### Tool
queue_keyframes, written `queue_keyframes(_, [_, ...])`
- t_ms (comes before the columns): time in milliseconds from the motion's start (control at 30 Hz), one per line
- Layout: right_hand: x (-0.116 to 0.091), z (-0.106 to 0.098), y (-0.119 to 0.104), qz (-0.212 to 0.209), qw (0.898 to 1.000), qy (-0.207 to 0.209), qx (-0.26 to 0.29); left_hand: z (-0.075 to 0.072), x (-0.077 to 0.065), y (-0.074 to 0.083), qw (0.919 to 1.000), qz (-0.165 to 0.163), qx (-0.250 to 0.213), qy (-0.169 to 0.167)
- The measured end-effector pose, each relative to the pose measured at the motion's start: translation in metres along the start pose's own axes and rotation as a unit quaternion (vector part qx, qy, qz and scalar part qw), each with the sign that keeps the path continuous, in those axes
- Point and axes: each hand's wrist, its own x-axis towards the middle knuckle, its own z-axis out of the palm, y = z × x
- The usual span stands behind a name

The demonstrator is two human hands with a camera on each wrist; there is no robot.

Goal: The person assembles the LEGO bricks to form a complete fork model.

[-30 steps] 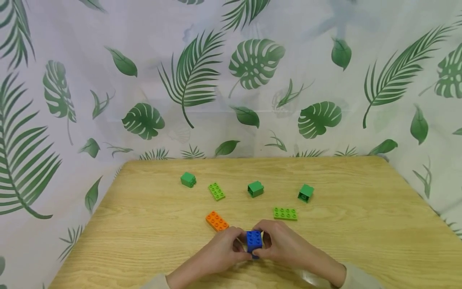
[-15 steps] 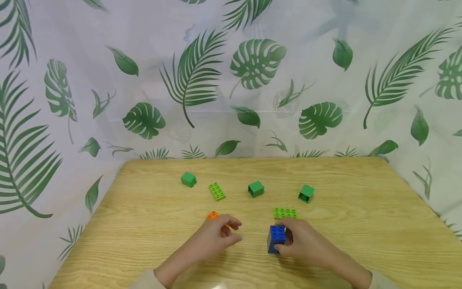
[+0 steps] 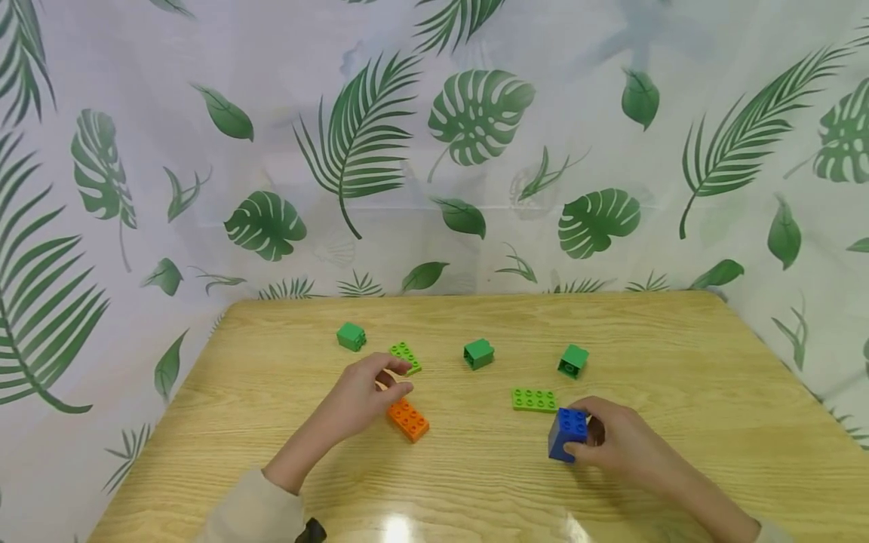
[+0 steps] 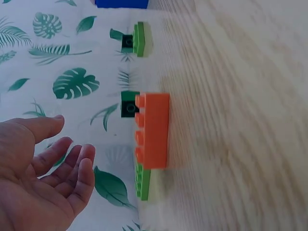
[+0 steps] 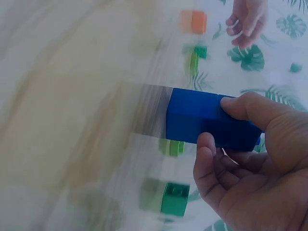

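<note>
My right hand [image 3: 619, 439] pinches a blue toy brick stack [image 3: 567, 436] between thumb and fingers, studs facing up. In the right wrist view a seam crosses the blue stack [image 5: 192, 113] near the thumb. To the left, my left hand [image 3: 360, 394] holds nothing, its fingers loosely bent. It hovers beside an orange eight-stud brick [image 3: 409, 420], and its fingertips overlap a flat lime brick [image 3: 411, 363] in the head view. The left wrist view shows that hand [image 4: 53, 178] with its palm in sight, apart from the orange brick [image 4: 157, 130].
A second lime brick [image 3: 533, 400] lies just left of the blue stack. Three dark green bricks lie on their sides farther back: one at left [image 3: 351, 336], one mid-table [image 3: 479, 354], one at right [image 3: 573, 361]. A leaf-print curtain [image 3: 489, 256] borders the wooden table [image 3: 475, 490].
Both hands were on the blue stack. The left hand let go and moved left and away from the body, past the orange brick. The right hand carried the stack to the right.
</note>
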Motion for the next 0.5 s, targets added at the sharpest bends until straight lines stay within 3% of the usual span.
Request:
queue_keyframes(267, [-0.007, -0.020, 0.025, 0.030, 0.998, 0.039, -0.024, -0.007, 0.021, -0.018, 0.9994, 0.012, 0.030, 0.015])
queue_keyframes(500, [-0.006, -0.032, 0.047, 0.024, 0.995, 0.075, -0.057, -0.007, 0.033, -0.031, 0.9995, 0.015, 0.026, -0.003])
